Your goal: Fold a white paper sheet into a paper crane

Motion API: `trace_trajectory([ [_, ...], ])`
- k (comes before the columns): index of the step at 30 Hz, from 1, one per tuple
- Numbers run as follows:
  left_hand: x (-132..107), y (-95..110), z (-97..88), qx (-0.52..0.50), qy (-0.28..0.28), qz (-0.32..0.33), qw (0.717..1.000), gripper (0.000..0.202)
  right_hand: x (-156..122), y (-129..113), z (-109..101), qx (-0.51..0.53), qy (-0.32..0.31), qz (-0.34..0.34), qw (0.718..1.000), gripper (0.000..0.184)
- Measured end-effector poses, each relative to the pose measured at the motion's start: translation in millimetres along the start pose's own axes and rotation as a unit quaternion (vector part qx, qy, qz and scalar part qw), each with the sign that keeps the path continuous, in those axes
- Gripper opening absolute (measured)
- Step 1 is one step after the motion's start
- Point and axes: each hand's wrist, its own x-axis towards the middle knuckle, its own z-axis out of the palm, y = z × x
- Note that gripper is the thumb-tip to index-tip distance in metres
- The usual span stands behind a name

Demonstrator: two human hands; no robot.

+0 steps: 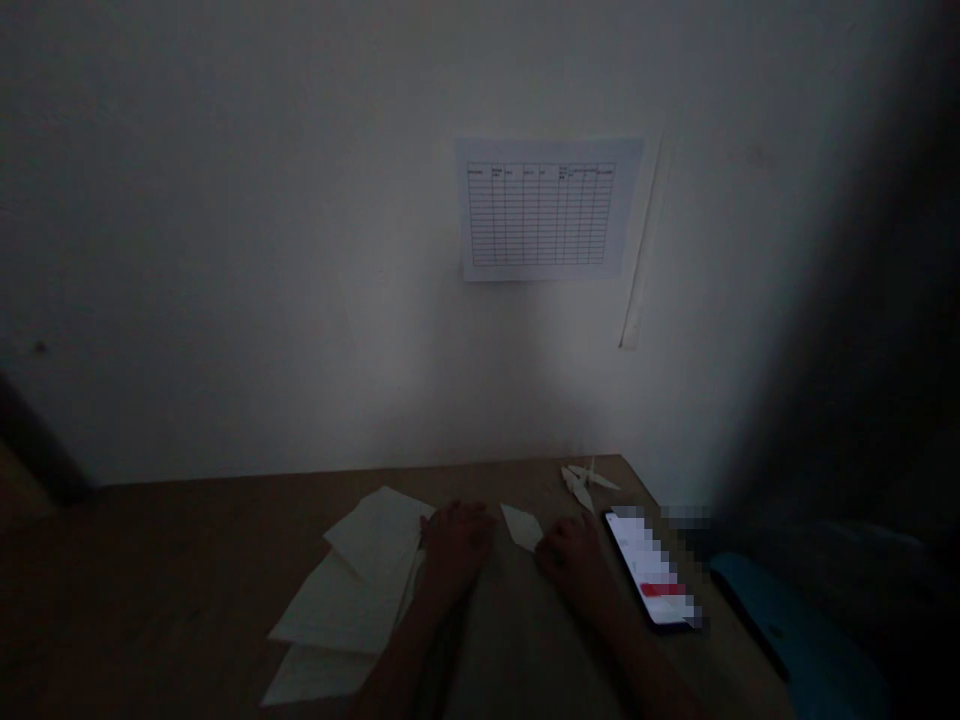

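Observation:
A small folded piece of pale paper (pixel 521 527), shaped like a slim diamond, lies on the table between my hands. At its lower right corner, my right hand (pixel 576 560) has its fingers closed on the paper. My left hand (pixel 454 545) is just left of the folded paper, with a narrow gap between them. Its fingers are curled down, and the dim light hides whatever is under them. Several overlapping pale paper sheets (pixel 337 600) are spread left of my left hand, partly behind its wrist and forearm.
Small pointed folded paper pieces (pixel 577 485) lie near the table's (pixel 187 590) back right corner. A lit phone (pixel 649 570) rests right of my right hand. Beyond the right edge is a blue object (pixel 802 620). A printed chart (pixel 544 215) hangs on the wall behind.

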Motion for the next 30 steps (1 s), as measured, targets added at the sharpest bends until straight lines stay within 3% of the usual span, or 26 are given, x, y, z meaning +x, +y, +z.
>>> trace_trajectory([
  [6,-5.2,4.4,-4.8,-0.008,-0.015,0.01,1.0,0.031,0.2,2.2,0.8,0.14,0.022,0.007,0.99,0.035],
  [10,-6.8,3.2,0.0,-0.021,-0.024,0.028,0.999,0.032,0.9,-3.3,-6.5,0.186,-0.003,0.001,0.983,0.033],
  [16,-7.3,2.5,13.6,-0.03,-0.08,0.08,0.993,0.042,0.4,-5.5,-6.5,0.214,-0.052,-0.006,0.976,0.035],
  [19,-8.6,3.4,14.5,-0.035,-0.09,0.094,0.991,0.04,-0.8,-0.2,-1.0,0.189,-0.043,-0.023,0.981,0.037],
  [23,-10.7,4.9,13.2,-0.048,-0.092,0.097,0.99,0.038,-1.5,5.0,1.4,0.078,-0.011,-0.036,0.996,0.039],
  [30,-7.8,1.8,17.5,-0.064,-0.092,0.095,0.989,0.037,-0.5,1.1,-3.1,0.021,-0.05,-0.019,0.998,0.039],
])
